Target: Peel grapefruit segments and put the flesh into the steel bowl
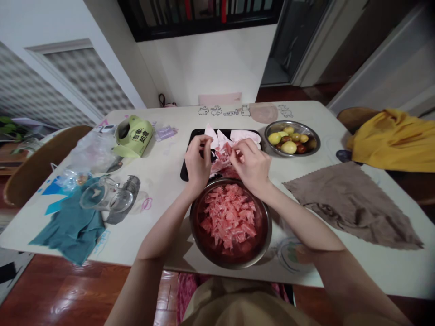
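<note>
In front of me a steel bowl (196, 244) holds a heap of peeled pink pomelo flesh (231, 215). Behind it lies a black tray (184, 171) with thick pale pomelo peel (245, 136) and torn scraps of membrane (220, 159). Both hands hover over that tray. My right hand (252, 165) is closed, its fingertips pinching a small piece of pink pomelo (228, 148). My left hand (198, 158) is closed as well, thumb and fingers together; whatever sits between them is too small to make out.
To the right stand a steel bowl of yellow and brown fruits (288, 147) and a brown cloth (353, 203). On the left are a glass pitcher (108, 197) lying on its side, a teal cloth (73, 226), a green bag (134, 136) and clear plastic (91, 151). Chairs flank the table.
</note>
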The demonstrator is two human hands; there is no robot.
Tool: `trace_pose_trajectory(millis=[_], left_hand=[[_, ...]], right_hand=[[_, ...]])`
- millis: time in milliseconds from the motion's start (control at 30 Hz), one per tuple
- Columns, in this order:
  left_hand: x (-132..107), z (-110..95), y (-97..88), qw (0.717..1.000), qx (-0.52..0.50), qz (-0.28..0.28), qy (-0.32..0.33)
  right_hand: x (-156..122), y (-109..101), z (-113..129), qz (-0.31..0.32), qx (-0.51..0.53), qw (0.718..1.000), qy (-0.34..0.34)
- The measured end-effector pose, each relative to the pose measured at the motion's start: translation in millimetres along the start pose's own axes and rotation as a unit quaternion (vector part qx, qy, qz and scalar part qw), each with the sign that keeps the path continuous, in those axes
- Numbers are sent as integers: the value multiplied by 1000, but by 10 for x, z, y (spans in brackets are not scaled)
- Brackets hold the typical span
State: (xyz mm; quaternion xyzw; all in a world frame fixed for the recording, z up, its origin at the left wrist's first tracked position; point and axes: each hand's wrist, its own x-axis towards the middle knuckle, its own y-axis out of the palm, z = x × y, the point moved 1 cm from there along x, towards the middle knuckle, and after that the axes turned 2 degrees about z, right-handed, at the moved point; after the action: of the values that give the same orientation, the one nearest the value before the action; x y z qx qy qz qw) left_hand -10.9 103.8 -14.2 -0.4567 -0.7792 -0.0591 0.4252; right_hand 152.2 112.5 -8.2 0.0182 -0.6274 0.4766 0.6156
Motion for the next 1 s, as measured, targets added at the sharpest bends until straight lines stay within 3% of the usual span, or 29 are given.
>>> trace_pose_trajectory(millis=[67, 167, 433, 767, 1000], left_hand=[[-46, -127, 9, 999, 10, 0, 37], [-112, -218, 46, 997, -33, 42, 51], [-74, -112, 79, 983, -113, 132, -49], [-76, -120, 101, 978, -143, 143, -57], [-80, -99, 116, 972, -170, 142, -74]], right_hand=[[15, 2, -15, -9, -18, 1000, 6], [21, 2, -19, -16, -39, 999, 0], [-4, -25, 13, -2, -14, 1000, -21], [52, -53, -39, 15, 78, 996, 49], [82, -44, -83, 15, 111, 992, 60]])
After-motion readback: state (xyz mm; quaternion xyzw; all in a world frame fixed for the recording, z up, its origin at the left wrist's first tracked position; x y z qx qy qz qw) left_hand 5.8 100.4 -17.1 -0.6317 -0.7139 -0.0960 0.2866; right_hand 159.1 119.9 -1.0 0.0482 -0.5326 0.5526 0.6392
